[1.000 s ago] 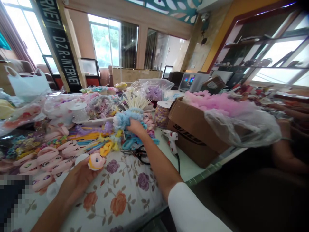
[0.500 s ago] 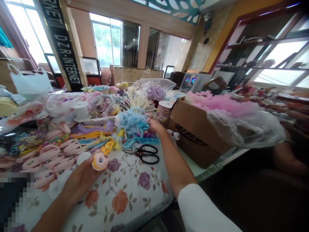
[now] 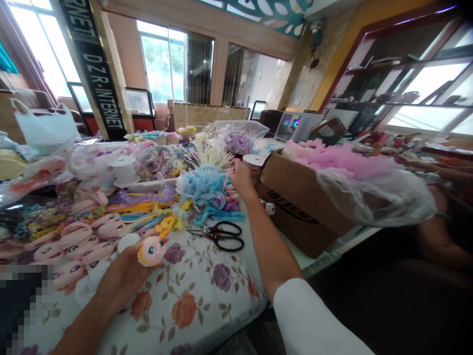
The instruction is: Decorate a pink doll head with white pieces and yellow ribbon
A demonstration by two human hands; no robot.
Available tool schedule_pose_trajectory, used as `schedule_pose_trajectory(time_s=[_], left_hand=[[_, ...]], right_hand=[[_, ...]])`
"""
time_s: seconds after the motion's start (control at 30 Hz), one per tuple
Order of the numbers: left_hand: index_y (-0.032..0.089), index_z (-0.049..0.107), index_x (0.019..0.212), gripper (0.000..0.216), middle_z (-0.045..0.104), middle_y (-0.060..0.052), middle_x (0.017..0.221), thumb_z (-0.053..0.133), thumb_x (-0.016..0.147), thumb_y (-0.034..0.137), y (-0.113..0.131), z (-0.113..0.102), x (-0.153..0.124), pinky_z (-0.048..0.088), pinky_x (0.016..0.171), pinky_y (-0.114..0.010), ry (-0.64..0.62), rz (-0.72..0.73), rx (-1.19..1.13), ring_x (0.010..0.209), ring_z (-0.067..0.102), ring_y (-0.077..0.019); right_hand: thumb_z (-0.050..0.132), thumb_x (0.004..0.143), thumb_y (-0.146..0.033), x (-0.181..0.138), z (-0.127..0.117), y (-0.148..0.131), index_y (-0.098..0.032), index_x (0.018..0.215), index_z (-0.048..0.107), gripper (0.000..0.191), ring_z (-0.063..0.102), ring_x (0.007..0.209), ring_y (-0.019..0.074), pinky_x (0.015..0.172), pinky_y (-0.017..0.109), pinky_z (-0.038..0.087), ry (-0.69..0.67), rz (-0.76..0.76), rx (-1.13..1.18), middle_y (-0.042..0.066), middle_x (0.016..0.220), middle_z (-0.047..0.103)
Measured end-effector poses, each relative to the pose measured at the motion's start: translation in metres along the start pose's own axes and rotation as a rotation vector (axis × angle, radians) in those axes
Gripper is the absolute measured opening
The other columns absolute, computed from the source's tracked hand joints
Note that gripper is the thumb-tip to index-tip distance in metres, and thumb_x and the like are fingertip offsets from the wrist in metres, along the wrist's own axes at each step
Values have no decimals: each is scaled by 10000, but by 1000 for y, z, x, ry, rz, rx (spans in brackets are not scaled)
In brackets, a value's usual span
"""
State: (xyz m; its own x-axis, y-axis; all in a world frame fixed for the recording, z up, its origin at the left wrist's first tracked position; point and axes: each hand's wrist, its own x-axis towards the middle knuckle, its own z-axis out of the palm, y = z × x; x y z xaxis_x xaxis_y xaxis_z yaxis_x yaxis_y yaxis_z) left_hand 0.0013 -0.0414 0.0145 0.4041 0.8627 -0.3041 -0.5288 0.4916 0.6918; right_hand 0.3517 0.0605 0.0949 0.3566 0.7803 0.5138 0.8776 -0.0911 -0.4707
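Note:
My left hand (image 3: 127,273) is closed around a small doll head (image 3: 152,251) with a painted blue eye and a yellow-orange edge. Just behind it shows a round white piece (image 3: 129,242). Stretched forward, my right hand (image 3: 241,178) has its fingers bent together beside a light-blue frilly bundle (image 3: 203,186) and a fan of thin cream-white sticks (image 3: 210,157). What those fingers hold, if anything, I cannot make out. Blue fuzzy stems (image 3: 221,215) lie below the bundle. Black-handled scissors (image 3: 221,236) rest on the flowered cloth (image 3: 195,286) between my arms.
A cardboard box (image 3: 295,202) with pink tulle (image 3: 332,158) stands close to my right forearm. Several pink doll-face pieces (image 3: 81,244) lie at left. Behind are a white ribbon spool (image 3: 123,170) and a plastic bag (image 3: 44,128). Another person's arm (image 3: 439,236) shows at far right.
My right hand has moved up and slightly right, away from the blue stems. The doll head in my left hand has shifted slightly left and turned a little.

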Motion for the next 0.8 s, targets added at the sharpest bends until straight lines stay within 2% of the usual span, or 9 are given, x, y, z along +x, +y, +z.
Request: schedule_pose_trajectory(time_s=[0.07,0.17,0.23,0.33,0.47,0.57,0.7,0.8], left_hand=[[198,519,1273,471,698,-97,1056,555,803,189,1,0,-1,574,731,-332,-30,14,-3,925,672,-262],[185,519,1277,475,698,-108,1059,540,803,167,2,1,0,577,733,-361,-30,33,-16,924,671,-273],[167,515,1281,481,700,-120,1050,526,801,157,3,0,1,580,712,-360,-21,39,-30,915,674,-278],[159,501,1295,502,702,-125,1043,520,794,153,4,-1,3,580,690,-338,-26,38,-51,908,676,-277],[184,493,1309,539,695,-110,1075,524,773,145,4,0,1,573,681,-307,-60,45,-68,915,674,-269],[191,508,1298,537,705,-100,1045,525,763,149,3,-2,1,570,689,-313,-80,33,-55,918,671,-273],[169,556,1252,508,731,-104,907,552,745,201,2,-11,1,566,686,-328,-103,-18,-33,889,675,-289],[181,576,1231,500,726,-103,932,565,733,224,2,-15,1,548,768,-358,-151,-43,-11,949,657,-303]], right_hand=[[489,761,-128,-1,-2,-3,-139,964,620,242,591,876,235,827,341,426,51,-5,77,106,899,667],[491,781,-197,-1,-6,-6,-141,937,618,210,558,966,249,904,383,397,147,3,222,131,1000,636],[547,721,-195,-1,-6,-9,-136,922,624,223,570,921,238,883,381,420,149,-7,344,127,1009,630],[592,618,-167,-3,-4,-15,-134,858,638,247,593,773,194,787,348,475,87,-18,559,80,883,651],[523,663,-231,-18,5,-28,-156,900,606,262,625,735,164,736,335,515,39,39,881,30,784,643],[497,693,-243,-39,11,-45,-177,882,584,218,655,771,155,777,337,531,-15,84,1082,22,794,641],[591,667,-251,-73,16,-66,-195,878,603,219,665,866,195,791,369,544,-137,109,1236,32,879,658],[656,657,-248,-93,14,-75,-205,886,642,234,645,926,209,830,372,526,-264,150,1317,32,896,670]])
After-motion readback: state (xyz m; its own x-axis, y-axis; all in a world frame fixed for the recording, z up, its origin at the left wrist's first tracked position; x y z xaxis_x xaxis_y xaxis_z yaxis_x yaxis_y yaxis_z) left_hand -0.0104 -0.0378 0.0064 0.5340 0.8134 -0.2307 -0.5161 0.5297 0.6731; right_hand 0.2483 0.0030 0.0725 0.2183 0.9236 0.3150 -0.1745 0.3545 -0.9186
